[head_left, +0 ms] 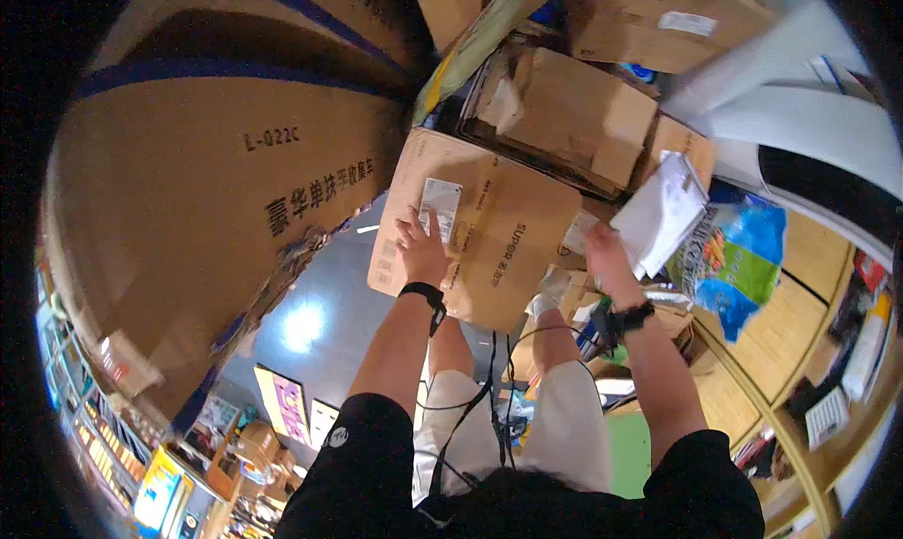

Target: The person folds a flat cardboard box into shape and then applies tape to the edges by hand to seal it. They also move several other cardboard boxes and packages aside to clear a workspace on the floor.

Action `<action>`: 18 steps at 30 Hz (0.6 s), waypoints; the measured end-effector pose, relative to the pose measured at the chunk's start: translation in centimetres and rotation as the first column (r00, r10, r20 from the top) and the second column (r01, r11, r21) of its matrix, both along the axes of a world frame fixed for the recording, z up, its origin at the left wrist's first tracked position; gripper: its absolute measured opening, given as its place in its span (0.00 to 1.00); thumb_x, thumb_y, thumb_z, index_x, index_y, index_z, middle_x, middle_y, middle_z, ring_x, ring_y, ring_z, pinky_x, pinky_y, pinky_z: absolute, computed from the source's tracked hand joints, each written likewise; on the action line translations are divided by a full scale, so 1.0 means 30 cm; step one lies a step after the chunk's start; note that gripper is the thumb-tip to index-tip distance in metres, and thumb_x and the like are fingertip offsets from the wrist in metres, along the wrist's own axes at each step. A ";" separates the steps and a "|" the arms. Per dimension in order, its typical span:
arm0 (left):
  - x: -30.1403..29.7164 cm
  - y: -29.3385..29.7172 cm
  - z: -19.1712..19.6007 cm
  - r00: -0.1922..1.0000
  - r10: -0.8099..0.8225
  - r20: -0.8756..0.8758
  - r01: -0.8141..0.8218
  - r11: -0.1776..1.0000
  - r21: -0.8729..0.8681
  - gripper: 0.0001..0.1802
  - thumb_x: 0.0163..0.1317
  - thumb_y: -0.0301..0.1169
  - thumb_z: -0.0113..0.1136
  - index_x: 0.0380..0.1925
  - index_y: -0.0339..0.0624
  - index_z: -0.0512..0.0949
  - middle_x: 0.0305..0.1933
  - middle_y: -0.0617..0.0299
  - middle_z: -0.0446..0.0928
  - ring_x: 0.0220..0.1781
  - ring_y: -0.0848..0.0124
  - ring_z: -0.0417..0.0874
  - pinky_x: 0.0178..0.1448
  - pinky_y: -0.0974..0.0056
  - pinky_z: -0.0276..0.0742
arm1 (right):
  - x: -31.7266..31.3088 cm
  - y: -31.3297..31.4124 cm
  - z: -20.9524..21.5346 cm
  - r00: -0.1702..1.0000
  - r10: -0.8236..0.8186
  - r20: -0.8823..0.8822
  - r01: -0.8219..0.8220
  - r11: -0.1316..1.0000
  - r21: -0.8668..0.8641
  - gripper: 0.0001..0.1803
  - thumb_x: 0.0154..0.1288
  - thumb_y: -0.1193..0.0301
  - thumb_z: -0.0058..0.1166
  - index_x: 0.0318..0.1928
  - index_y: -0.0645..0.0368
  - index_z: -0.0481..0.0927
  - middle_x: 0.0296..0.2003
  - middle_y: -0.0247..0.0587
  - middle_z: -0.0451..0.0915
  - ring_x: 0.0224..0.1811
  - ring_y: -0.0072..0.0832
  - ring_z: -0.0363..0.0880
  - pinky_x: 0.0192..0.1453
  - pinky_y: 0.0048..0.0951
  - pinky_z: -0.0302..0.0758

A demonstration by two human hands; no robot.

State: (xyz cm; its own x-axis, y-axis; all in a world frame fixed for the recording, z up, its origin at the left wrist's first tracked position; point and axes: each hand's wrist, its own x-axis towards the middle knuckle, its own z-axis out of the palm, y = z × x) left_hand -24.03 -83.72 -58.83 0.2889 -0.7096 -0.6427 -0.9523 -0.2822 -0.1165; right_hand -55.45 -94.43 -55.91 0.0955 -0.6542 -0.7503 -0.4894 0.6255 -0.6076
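Note:
A brown cardboard box (489, 196) with printing on top lies before me at mid-view. My left hand (420, 249) rests on its left part with fingers spread, the fingertips touching a white shipping label (440, 210). At the box's right edge is my right hand (607, 259), its fingers drawn together; what they hold, if anything, is hidden. Just right of that hand lie white papers (663, 214) that look like a stack in a clear sleeve. Both wrists wear dark bands.
A huge cardboard carton (207, 163) fills the left. Behind the box sit flattened cardboard (574, 106) and another carton (673, 22). A blue and green plastic bag (738, 266) lies on a wooden surface (790, 304) at right. Black cables (494, 370) hang before my legs.

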 end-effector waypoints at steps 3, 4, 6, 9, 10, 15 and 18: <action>0.140 0.195 -0.070 0.862 0.176 -0.475 -0.222 0.974 -0.042 0.46 0.53 0.56 0.63 0.68 0.46 0.61 0.65 0.43 0.67 0.67 0.51 0.68 0.61 0.53 0.72 | -0.096 0.249 0.316 0.983 0.120 -0.140 -0.076 0.956 0.284 0.21 0.65 0.55 0.52 0.40 0.64 0.77 0.23 0.38 0.75 0.23 0.30 0.73 0.30 0.34 0.71; 0.142 0.196 0.007 0.865 0.138 -0.482 -0.181 0.982 -0.044 0.46 0.53 0.56 0.63 0.68 0.46 0.61 0.65 0.43 0.67 0.67 0.51 0.68 0.61 0.53 0.72 | -0.222 0.350 0.337 0.945 0.200 -0.258 -0.145 0.965 0.216 0.20 0.66 0.56 0.51 0.41 0.64 0.78 0.23 0.41 0.76 0.25 0.33 0.75 0.32 0.35 0.73; 0.170 0.208 0.178 0.568 0.373 -0.734 -0.344 0.917 0.201 0.34 0.60 0.56 0.51 0.54 0.38 0.74 0.50 0.47 0.80 0.53 0.56 0.79 0.56 0.56 0.73 | -0.311 0.502 0.434 0.932 0.136 -0.336 -0.080 0.981 0.175 0.21 0.67 0.55 0.48 0.37 0.64 0.77 0.23 0.42 0.77 0.23 0.34 0.76 0.29 0.35 0.72; 0.282 0.365 0.327 0.721 0.078 -0.688 -0.121 0.993 -0.014 0.27 0.62 0.52 0.50 0.41 0.35 0.78 0.39 0.49 0.82 0.45 0.53 0.81 0.52 0.54 0.74 | -0.334 0.634 0.611 0.921 0.256 -0.293 -0.186 0.951 0.247 0.27 0.70 0.50 0.41 0.34 0.63 0.78 0.24 0.44 0.78 0.23 0.33 0.78 0.28 0.37 0.74; 0.344 0.422 0.382 0.774 0.014 -0.633 -0.040 0.999 -0.027 0.23 0.62 0.48 0.51 0.35 0.36 0.78 0.34 0.52 0.82 0.39 0.56 0.82 0.46 0.55 0.76 | -0.334 0.686 0.644 0.892 0.346 -0.291 -0.299 0.934 0.195 0.29 0.70 0.48 0.38 0.34 0.63 0.79 0.25 0.45 0.79 0.25 0.35 0.80 0.30 0.39 0.75; 0.595 0.724 0.686 0.293 0.647 -0.704 -0.785 0.583 0.210 0.14 0.59 0.39 0.52 0.24 0.42 0.79 0.22 0.59 0.79 0.23 0.68 0.79 0.28 0.64 0.75 | -0.234 0.856 0.865 0.980 0.181 -0.081 -0.175 0.981 0.085 0.19 0.60 0.65 0.50 0.49 0.62 0.69 0.39 0.52 0.75 0.40 0.46 0.76 0.47 0.44 0.72; 0.690 0.774 0.966 0.532 0.660 -0.530 -0.760 0.648 0.045 0.16 0.59 0.41 0.52 0.26 0.40 0.79 0.21 0.60 0.78 0.20 0.68 0.79 0.28 0.64 0.76 | -0.291 0.914 0.714 0.863 0.468 -0.191 -0.492 0.864 -0.106 0.20 0.58 0.68 0.51 0.50 0.65 0.75 0.43 0.54 0.77 0.47 0.47 0.76 0.55 0.43 0.71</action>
State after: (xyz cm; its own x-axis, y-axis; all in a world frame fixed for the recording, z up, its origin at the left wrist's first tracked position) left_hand -3.31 -60.50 -29.85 0.4530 -0.5128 -0.7293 -0.3356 -0.8559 0.3934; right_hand -64.17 -67.01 -34.48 0.3175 -0.6596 -0.6813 -0.7999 0.1995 -0.5659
